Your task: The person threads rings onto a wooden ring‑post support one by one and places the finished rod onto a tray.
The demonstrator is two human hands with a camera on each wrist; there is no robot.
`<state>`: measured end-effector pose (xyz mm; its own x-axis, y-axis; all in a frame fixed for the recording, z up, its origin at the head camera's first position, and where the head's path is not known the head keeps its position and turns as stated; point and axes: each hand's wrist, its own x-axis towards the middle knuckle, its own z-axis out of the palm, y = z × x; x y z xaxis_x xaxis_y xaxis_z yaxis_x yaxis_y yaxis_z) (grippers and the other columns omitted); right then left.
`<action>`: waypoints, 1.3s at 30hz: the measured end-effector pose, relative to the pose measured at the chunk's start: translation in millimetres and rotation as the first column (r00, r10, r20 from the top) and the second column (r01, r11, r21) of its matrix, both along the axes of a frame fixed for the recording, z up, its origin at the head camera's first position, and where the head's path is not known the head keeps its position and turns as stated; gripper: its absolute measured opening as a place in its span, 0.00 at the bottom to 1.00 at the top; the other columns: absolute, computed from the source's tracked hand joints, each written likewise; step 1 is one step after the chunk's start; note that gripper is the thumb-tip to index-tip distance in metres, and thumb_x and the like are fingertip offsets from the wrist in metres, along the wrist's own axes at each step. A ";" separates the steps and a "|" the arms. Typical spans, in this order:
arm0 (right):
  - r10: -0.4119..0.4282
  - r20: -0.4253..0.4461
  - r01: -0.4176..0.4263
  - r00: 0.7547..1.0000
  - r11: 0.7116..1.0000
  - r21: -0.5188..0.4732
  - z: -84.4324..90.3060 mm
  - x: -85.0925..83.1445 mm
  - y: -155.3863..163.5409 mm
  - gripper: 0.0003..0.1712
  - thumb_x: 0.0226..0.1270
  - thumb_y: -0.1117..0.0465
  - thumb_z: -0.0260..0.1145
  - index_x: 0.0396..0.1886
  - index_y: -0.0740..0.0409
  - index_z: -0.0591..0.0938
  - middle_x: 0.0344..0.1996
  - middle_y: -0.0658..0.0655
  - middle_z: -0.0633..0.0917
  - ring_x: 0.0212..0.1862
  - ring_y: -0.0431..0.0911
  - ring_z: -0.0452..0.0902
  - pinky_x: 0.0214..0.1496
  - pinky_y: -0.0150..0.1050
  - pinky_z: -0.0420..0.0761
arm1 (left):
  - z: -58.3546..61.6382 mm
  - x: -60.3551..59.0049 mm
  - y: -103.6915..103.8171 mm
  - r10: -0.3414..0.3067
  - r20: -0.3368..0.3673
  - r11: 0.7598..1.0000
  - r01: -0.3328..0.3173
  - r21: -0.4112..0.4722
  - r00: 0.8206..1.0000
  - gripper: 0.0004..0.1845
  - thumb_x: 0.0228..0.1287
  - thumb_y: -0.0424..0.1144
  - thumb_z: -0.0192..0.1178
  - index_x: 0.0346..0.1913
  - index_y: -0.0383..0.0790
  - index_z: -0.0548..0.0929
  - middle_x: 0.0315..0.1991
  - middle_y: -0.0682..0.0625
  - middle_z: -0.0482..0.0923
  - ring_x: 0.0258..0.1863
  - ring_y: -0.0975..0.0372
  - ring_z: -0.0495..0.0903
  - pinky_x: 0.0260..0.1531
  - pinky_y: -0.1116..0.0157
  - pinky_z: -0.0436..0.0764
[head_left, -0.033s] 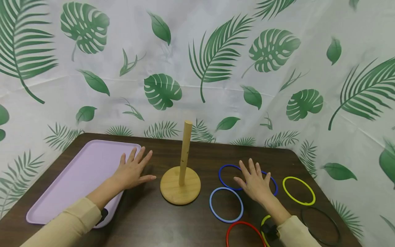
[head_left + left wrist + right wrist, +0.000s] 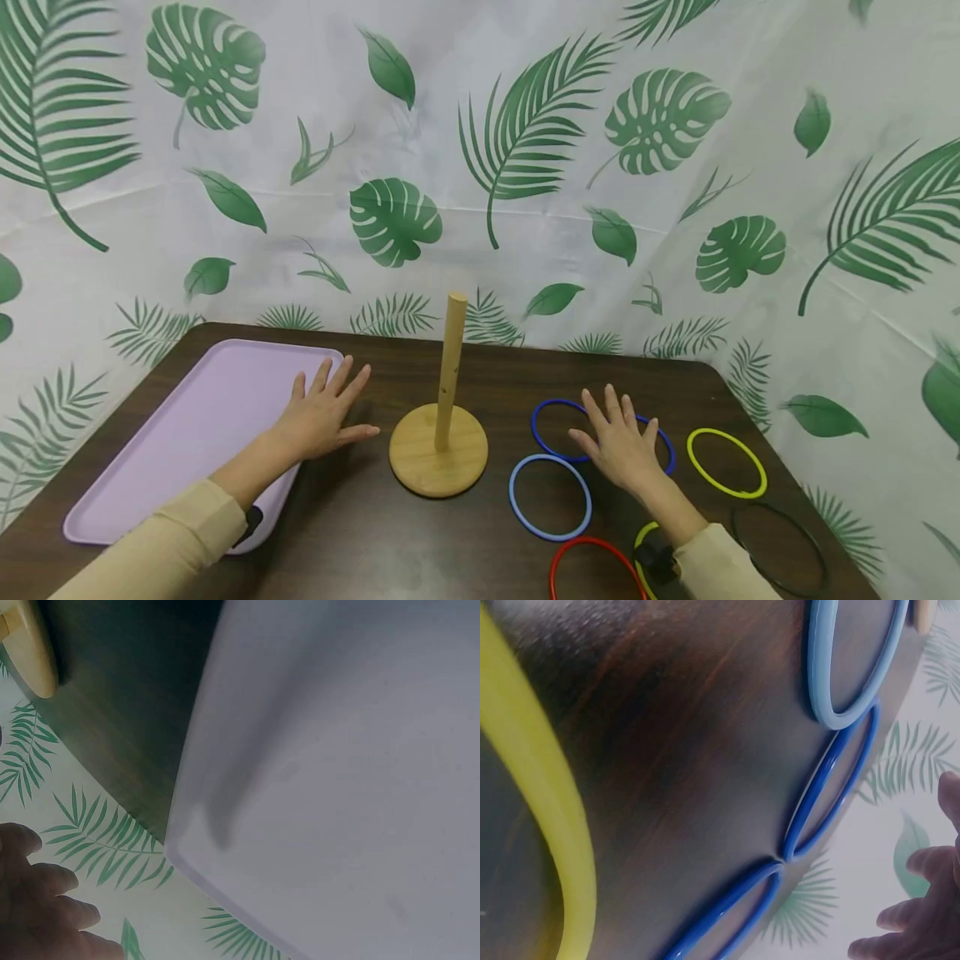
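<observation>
My left hand is held with fingers spread over the right side of a lilac tray, holding nothing. My right hand, fingers also spread and holding nothing, overlaps two dark blue rings in the head view. Between the hands stands a wooden peg on a round base. A light blue ring lies left of the right hand. In the left wrist view, fingertips show beside the tray; in the right wrist view, fingers show at the right edge.
A yellow ring and a black ring lie at the table's right side. Nearer the front are a red ring and another yellow ring, partly behind the right wrist. A leaf-patterned cloth hangs behind the table.
</observation>
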<state>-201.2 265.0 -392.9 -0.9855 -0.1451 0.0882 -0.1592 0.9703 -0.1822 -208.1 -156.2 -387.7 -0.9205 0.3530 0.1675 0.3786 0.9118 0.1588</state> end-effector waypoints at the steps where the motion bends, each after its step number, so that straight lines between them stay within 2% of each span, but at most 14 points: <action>1: 0.000 -0.001 0.000 1.000 1.000 0.000 -0.1 0.4 0.5 0.39 0.69 0.44 0.54 0.74 0.54 0.55 0.71 0.71 0.48 0.70 0.70 0.40 0.57 0.78 0.37 | -0.4 -0.4 0.1 -0.001 -0.001 1.000 0.001 -0.001 1.000 0.46 0.56 0.60 0.60 0.71 0.37 0.59 0.70 0.32 0.52 0.68 0.34 0.50 0.58 0.31 0.50; 9: 0.006 -0.025 -0.006 1.000 1.000 -0.007 0.2 3.5 5.3 0.38 0.69 0.45 0.55 0.72 0.56 0.59 0.70 0.72 0.51 0.70 0.70 0.44 0.58 0.77 0.41 | 0.9 -0.6 1.8 -0.009 -0.010 1.000 0.009 -0.014 1.000 0.47 0.55 0.62 0.59 0.71 0.37 0.59 0.70 0.31 0.53 0.67 0.34 0.51 0.57 0.31 0.51; 11: 0.017 -0.049 -0.018 0.999 1.000 -0.008 1.2 4.9 6.9 0.36 0.68 0.47 0.57 0.71 0.57 0.61 0.69 0.73 0.54 0.69 0.69 0.46 0.58 0.77 0.43 | 1.3 0.2 2.2 -0.015 0.002 1.000 0.015 0.011 1.000 0.47 0.56 0.63 0.58 0.71 0.37 0.58 0.70 0.32 0.52 0.68 0.34 0.50 0.58 0.31 0.51; 13: 0.042 -0.093 -0.043 0.995 0.999 -0.013 2.1 6.9 9.6 0.34 0.67 0.49 0.59 0.68 0.58 0.65 0.67 0.73 0.60 0.67 0.69 0.53 0.58 0.76 0.49 | -0.6 0.7 3.2 -0.039 0.019 0.997 0.037 0.074 0.999 0.48 0.56 0.65 0.57 0.71 0.37 0.58 0.70 0.31 0.53 0.67 0.33 0.50 0.57 0.31 0.52; 15: 0.081 -0.154 -0.087 0.985 0.996 -0.031 2.3 8.8 13.0 0.30 0.65 0.53 0.63 0.64 0.61 0.71 0.62 0.73 0.69 0.62 0.68 0.64 0.57 0.71 0.59 | -4.7 0.1 4.9 -0.088 0.042 0.981 0.079 0.176 0.995 0.49 0.55 0.66 0.56 0.72 0.38 0.56 0.69 0.29 0.53 0.66 0.31 0.50 0.56 0.31 0.53; 17: 0.128 -0.209 -0.147 0.969 0.986 -0.074 2.5 11.4 16.6 0.25 0.61 0.58 0.66 0.56 0.64 0.77 0.52 0.70 0.78 0.54 0.64 0.73 0.53 0.63 0.69 | -6.6 1.0 8.7 -0.153 0.080 0.950 0.125 0.285 0.985 0.51 0.54 0.66 0.58 0.72 0.36 0.56 0.68 0.27 0.54 0.65 0.29 0.50 0.56 0.31 0.53; 19: 0.174 -0.218 -0.207 0.960 0.968 -0.140 2.5 15.0 20.1 0.18 0.58 0.62 0.69 0.47 0.64 0.81 0.42 0.64 0.83 0.45 0.56 0.78 0.47 0.52 0.76 | -8.1 2.0 13.0 -0.218 0.122 0.918 0.161 0.363 0.968 0.52 0.53 0.64 0.61 0.71 0.33 0.55 0.67 0.26 0.55 0.64 0.28 0.51 0.56 0.32 0.54; 21: 0.228 -0.180 -0.265 0.957 0.939 -0.217 2.9 20.6 23.4 0.11 0.57 0.64 0.69 0.39 0.61 0.82 0.35 0.56 0.84 0.39 0.47 0.79 0.40 0.43 0.79 | -9.9 2.9 17.0 -0.259 0.161 0.902 0.179 0.392 0.952 0.54 0.51 0.62 0.64 0.71 0.30 0.55 0.66 0.26 0.57 0.64 0.29 0.53 0.58 0.34 0.57; 24: 0.321 -0.068 -0.326 0.945 0.889 -0.321 2.5 32.0 28.5 0.05 0.57 0.64 0.69 0.32 0.57 0.81 0.29 0.47 0.82 0.32 0.35 0.77 0.33 0.33 0.78 | -9.9 6.8 23.2 -0.284 0.220 0.903 0.183 0.390 0.933 0.55 0.49 0.57 0.69 0.69 0.23 0.55 0.66 0.26 0.58 0.64 0.33 0.57 0.59 0.39 0.61; 27: 0.413 0.048 -0.363 0.909 0.845 -0.393 -0.3 44.4 34.6 0.05 0.57 0.62 0.69 0.29 0.54 0.80 0.26 0.43 0.80 0.28 0.30 0.74 0.29 0.30 0.77 | -12.3 9.2 29.1 -0.291 0.249 0.907 0.183 0.380 0.924 0.55 0.47 0.53 0.71 0.67 0.20 0.55 0.66 0.26 0.58 0.64 0.36 0.60 0.59 0.43 0.63; 29: 0.458 0.112 -0.375 0.882 0.825 -0.422 -3.2 51.4 37.8 0.06 0.56 0.61 0.70 0.29 0.55 0.79 0.25 0.42 0.79 0.27 0.30 0.72 0.27 0.30 0.76 | -15.2 10.2 32.0 -0.292 0.258 0.905 0.180 0.385 0.921 0.55 0.46 0.51 0.72 0.67 0.19 0.55 0.65 0.25 0.58 0.64 0.37 0.60 0.60 0.43 0.64; 32: 0.492 0.169 -0.392 0.854 0.823 -0.412 -8.1 59.0 40.8 0.09 0.55 0.58 0.71 0.28 0.54 0.78 0.24 0.41 0.77 0.25 0.29 0.71 0.25 0.29 0.74 | -20.6 9.5 35.1 -0.282 0.257 0.906 0.168 0.389 0.925 0.55 0.45 0.51 0.73 0.66 0.19 0.57 0.65 0.26 0.59 0.64 0.37 0.60 0.60 0.43 0.64; 34: 0.503 0.175 -0.416 0.846 0.830 -0.373 -11.7 61.8 41.7 0.11 0.53 0.57 0.72 0.27 0.53 0.77 0.24 0.41 0.76 0.24 0.29 0.69 0.24 0.28 0.73 | -24.3 8.3 36.7 -0.270 0.255 0.907 0.156 0.392 0.928 0.55 0.44 0.51 0.74 0.66 0.19 0.57 0.65 0.26 0.59 0.64 0.37 0.60 0.60 0.43 0.64; 39: 0.532 0.107 -0.488 0.840 0.827 -0.277 -19.3 65.9 42.1 0.14 0.48 0.59 0.75 0.23 0.51 0.75 0.20 0.40 0.73 0.23 0.28 0.65 0.22 0.26 0.68 | -30.3 5.8 41.8 -0.241 0.273 0.911 0.120 0.394 0.931 0.56 0.42 0.53 0.74 0.67 0.22 0.59 0.64 0.28 0.60 0.64 0.37 0.60 0.59 0.42 0.64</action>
<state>-135.3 307.1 -412.2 -0.7778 -0.6282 0.0187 -0.5646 0.6854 -0.4598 -202.3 -114.4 -418.0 -0.8723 0.4876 0.0348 0.4079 0.6868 0.6016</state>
